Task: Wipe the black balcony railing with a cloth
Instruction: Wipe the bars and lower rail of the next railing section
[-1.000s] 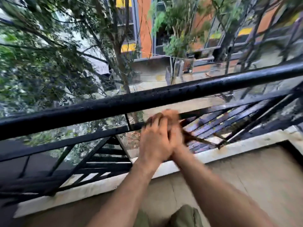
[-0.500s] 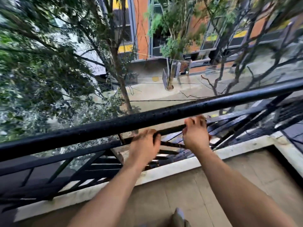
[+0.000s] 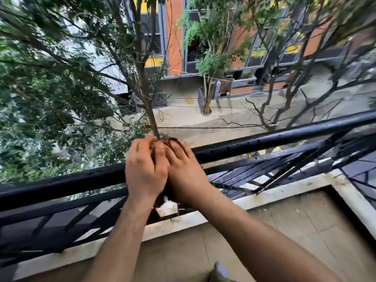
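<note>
Both hands sit pressed side by side at the centre of the frame, on the round top bar of the black metal balcony railing [image 3: 264, 140], which runs from lower left up to the right edge. The left hand [image 3: 145, 169] curls its fingers over a scrap of dark brown cloth [image 3: 172, 140] that peeks out at the fingertips. The right hand [image 3: 184, 171] lies over the same scrap, though I cannot tell whether it grips or only presses. Water beads dot the bar. Beyond, in the upper half, are a leafy green tree [image 3: 61, 88] and an orange brick building [image 3: 175, 37].
</note>
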`<state>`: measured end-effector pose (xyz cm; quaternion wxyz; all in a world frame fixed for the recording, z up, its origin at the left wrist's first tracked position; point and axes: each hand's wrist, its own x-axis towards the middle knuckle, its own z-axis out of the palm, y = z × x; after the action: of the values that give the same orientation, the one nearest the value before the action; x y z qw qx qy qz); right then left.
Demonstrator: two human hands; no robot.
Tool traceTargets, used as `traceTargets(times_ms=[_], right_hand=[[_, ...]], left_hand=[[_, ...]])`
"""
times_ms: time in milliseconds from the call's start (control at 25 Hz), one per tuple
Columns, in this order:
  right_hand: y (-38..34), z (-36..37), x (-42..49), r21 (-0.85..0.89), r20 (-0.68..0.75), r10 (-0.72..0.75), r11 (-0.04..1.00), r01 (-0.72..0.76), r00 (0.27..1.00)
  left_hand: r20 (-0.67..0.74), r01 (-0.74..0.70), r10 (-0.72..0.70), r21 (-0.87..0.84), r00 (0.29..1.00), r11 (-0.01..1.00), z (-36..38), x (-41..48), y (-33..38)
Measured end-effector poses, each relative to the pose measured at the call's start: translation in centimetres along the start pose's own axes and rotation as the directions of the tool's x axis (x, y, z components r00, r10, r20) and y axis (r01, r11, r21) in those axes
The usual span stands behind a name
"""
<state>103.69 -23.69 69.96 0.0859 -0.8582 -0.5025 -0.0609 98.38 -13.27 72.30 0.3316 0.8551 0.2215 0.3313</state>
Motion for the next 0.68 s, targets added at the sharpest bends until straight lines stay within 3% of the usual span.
traceTargets(times_ms=[120, 200, 280, 320, 360, 440, 560, 600, 680], right_hand=[[4.9, -1.5, -0.4, -0.115, -0.004, 0.028, 0.993, -0.028, 1.000], [11.5, -3.5, -2.4, -0.211, 0.050, 0.219, 0.956, -0.204, 0.974], [14.9, -4.9, -4.6, -0.331, 0.076, 0.449, 0.854, -0.402, 0.890], [14.9, -4.6, -5.1, -0.360, 0.074, 0.516, 0.812, -0.460, 0.853], [14.0, -3.9, -5.1, -0.364, 0.064, 0.522, 0.806, -0.467, 0.851], [11.9, -1.7, -5.1, -0.197, -0.057, 0.340, 0.918, -0.345, 0.939], [17.0, -1.3, -6.9, -0.065, -0.147, 0.095, 0.992, -0.106, 0.984], [20.6, -2.3, -8.2, -0.058, -0.168, 0.102, 0.992, -0.113, 0.981], [29.6, -4.9, -11.7, -0.106, -0.146, 0.268, 0.953, -0.285, 0.952]], left_hand=[[0.269, -0.025, -0.018, 0.155, 0.963, 0.988, 1.8, 0.9, 0.9], [0.477, -0.177, 0.046, 0.232, 0.878, 0.957, 3.8, 1.0, 2.4], [0.573, -0.294, 0.110, 0.239, 0.812, 0.925, 5.7, 0.8, 3.9], [0.590, -0.287, 0.110, 0.216, 0.800, 0.933, 6.4, 0.7, 4.5], [0.599, -0.250, 0.099, 0.175, 0.795, 0.952, 7.2, 0.9, 5.4], [0.613, -0.201, 0.080, 0.131, 0.786, 0.971, 9.2, 1.4, 7.0], [0.658, -0.297, 0.121, 0.163, 0.743, 0.941, 13.7, 2.0, 10.5], [0.678, -0.320, 0.126, 0.169, 0.724, 0.932, 14.8, 2.2, 11.6], [0.727, -0.388, 0.119, 0.213, 0.676, 0.897, 17.4, 2.2, 14.0]])
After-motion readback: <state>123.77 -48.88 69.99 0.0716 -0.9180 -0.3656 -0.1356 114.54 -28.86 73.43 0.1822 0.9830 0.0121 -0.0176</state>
